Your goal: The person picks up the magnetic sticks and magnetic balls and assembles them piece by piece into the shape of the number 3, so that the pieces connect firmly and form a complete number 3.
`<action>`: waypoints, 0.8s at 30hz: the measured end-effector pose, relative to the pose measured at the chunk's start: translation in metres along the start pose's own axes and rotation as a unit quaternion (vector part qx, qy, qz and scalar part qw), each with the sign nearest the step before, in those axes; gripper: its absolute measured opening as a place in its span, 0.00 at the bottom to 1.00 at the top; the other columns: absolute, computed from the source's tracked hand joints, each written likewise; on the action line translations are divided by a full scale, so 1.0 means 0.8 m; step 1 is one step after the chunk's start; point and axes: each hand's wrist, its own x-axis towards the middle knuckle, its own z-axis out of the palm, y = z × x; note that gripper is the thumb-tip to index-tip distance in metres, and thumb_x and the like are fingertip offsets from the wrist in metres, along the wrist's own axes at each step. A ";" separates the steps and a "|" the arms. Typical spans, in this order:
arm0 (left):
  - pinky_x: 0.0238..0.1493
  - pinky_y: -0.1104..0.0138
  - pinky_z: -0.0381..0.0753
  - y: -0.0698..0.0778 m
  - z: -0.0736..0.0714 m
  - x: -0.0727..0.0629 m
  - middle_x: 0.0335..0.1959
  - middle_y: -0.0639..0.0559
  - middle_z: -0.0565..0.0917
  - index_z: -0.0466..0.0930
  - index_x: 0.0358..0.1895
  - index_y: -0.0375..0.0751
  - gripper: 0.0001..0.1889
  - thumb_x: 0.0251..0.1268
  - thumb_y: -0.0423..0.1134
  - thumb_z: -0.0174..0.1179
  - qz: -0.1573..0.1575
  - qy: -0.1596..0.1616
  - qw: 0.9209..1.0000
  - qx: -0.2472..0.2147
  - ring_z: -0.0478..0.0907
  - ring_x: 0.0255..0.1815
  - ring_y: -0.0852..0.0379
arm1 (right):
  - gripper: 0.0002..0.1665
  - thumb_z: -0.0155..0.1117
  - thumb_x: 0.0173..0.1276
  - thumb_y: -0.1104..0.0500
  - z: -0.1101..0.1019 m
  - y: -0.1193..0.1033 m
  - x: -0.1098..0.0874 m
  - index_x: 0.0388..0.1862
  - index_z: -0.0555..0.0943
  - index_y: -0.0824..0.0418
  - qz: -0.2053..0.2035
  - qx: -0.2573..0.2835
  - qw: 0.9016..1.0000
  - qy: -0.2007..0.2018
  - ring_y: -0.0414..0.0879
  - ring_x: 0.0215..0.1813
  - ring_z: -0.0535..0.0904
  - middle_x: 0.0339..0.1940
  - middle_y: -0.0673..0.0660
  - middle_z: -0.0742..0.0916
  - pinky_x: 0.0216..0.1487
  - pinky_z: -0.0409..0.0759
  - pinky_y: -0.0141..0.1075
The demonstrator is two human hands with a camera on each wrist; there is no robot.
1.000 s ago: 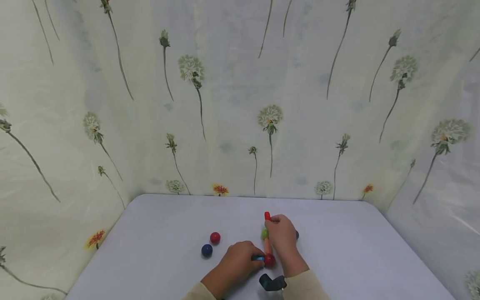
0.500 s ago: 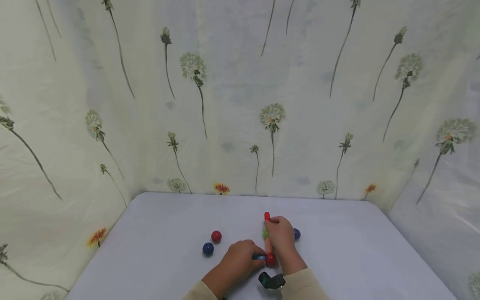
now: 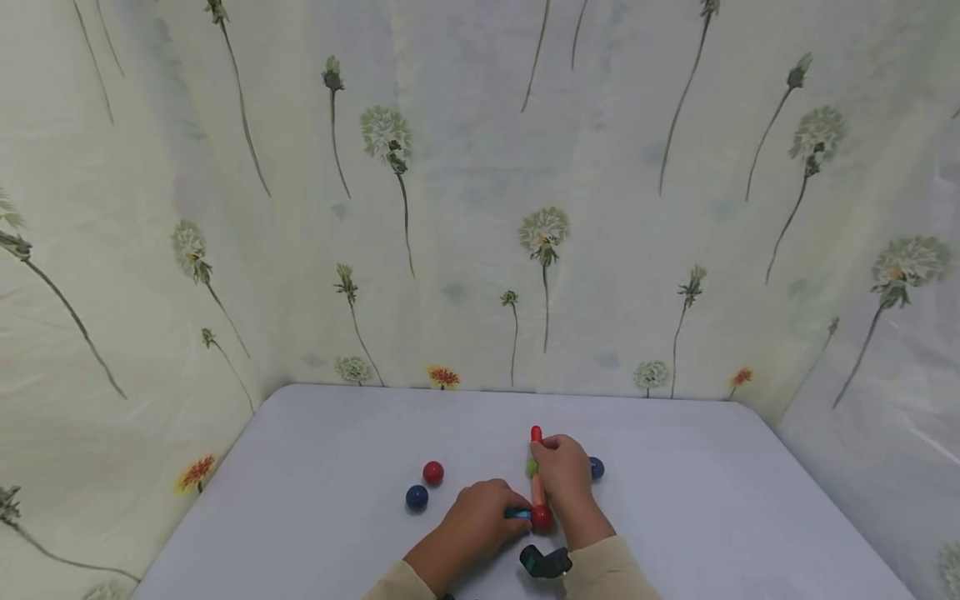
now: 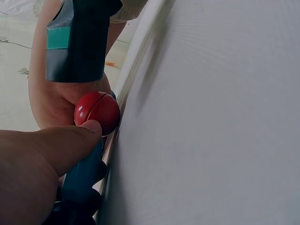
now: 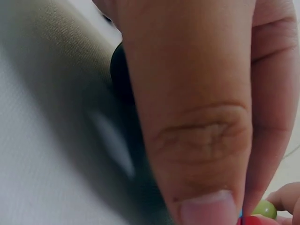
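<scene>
My left hand (image 3: pixel 483 517) pinches a blue stick (image 3: pixel 517 514) whose end meets a red ball (image 3: pixel 541 519). Close up in the left wrist view, its thumb tip touches that red ball (image 4: pixel 97 112), and the blue stick (image 4: pixel 79 180) lies below the thumb. An orange stick (image 3: pixel 538 490) runs from the red ball toward a green ball (image 3: pixel 532 467). My right hand (image 3: pixel 564 473) pinches a red stick (image 3: pixel 536 434) just beyond the green ball. In the right wrist view its thumb hides most of that stick; only a bit of red and the green ball (image 5: pixel 266 209) show.
To the left on the white table (image 3: pixel 315 483) lie a loose red ball (image 3: pixel 433 472) and a dark blue ball (image 3: pixel 417 497). Another blue ball (image 3: pixel 596 467) sits just right of my right hand. A dark wrist-worn device (image 3: pixel 545 562) hangs at the right cuff. Flower-printed cloth (image 3: pixel 465 208) stands behind.
Both hands keep nearly the same place and grip. The blue ball beside my right hand shows more fully than a second ago. The whole view has shifted slightly.
</scene>
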 end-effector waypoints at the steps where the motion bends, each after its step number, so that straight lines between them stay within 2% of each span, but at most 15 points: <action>1: 0.45 0.63 0.82 0.000 0.000 0.000 0.33 0.66 0.82 0.93 0.46 0.62 0.09 0.63 0.50 0.76 0.000 0.000 1.000 0.002 0.77 0.37 0.65 | 0.21 0.64 0.77 0.52 -0.001 0.000 0.000 0.60 0.81 0.66 0.000 -0.002 1.000 -0.001 0.56 0.50 0.79 0.55 0.66 0.84 0.46 0.86 0.39; 8: 0.46 0.62 0.82 0.002 0.000 0.000 0.34 0.65 0.82 0.93 0.46 0.62 0.10 0.62 0.50 0.76 -0.011 -0.003 1.000 0.001 0.77 0.37 0.64 | 0.24 0.64 0.77 0.52 -0.002 0.000 0.001 0.64 0.80 0.65 -0.002 -0.018 1.000 -0.008 0.57 0.52 0.79 0.57 0.66 0.84 0.52 0.85 0.44; 12: 0.46 0.62 0.82 0.001 0.001 -0.003 0.34 0.65 0.83 0.93 0.46 0.62 0.09 0.62 0.50 0.76 -0.005 -0.002 1.000 0.003 0.78 0.37 0.65 | 0.27 0.64 0.76 0.51 -0.006 0.002 -0.009 0.67 0.78 0.64 -0.017 -0.033 0.999 -0.003 0.56 0.51 0.79 0.55 0.65 0.84 0.47 0.84 0.41; 15: 0.46 0.62 0.82 0.001 0.001 -0.004 0.33 0.64 0.83 0.93 0.46 0.62 0.10 0.62 0.50 0.76 -0.010 -0.002 1.000 0.006 0.78 0.37 0.64 | 0.27 0.65 0.75 0.52 -0.011 0.001 -0.018 0.67 0.78 0.64 -0.045 -0.042 0.998 0.013 0.55 0.49 0.79 0.53 0.64 0.84 0.42 0.82 0.39; 18: 0.46 0.61 0.82 0.002 0.000 -0.002 0.33 0.64 0.82 0.93 0.46 0.61 0.10 0.62 0.50 0.76 -0.023 -0.005 1.000 -0.001 0.78 0.37 0.64 | 0.24 0.65 0.75 0.53 -0.020 0.001 -0.020 0.64 0.80 0.64 -0.081 -0.055 0.994 0.041 0.56 0.49 0.79 0.52 0.63 0.85 0.42 0.82 0.41; 24: 0.45 0.60 0.83 0.006 0.002 0.000 0.34 0.63 0.82 0.93 0.47 0.61 0.11 0.61 0.50 0.77 -0.040 -0.010 0.999 -0.007 0.77 0.37 0.63 | 0.20 0.65 0.74 0.55 -0.038 0.017 -0.010 0.59 0.81 0.65 -0.153 -0.107 0.976 0.109 0.57 0.50 0.79 0.49 0.64 0.84 0.47 0.82 0.49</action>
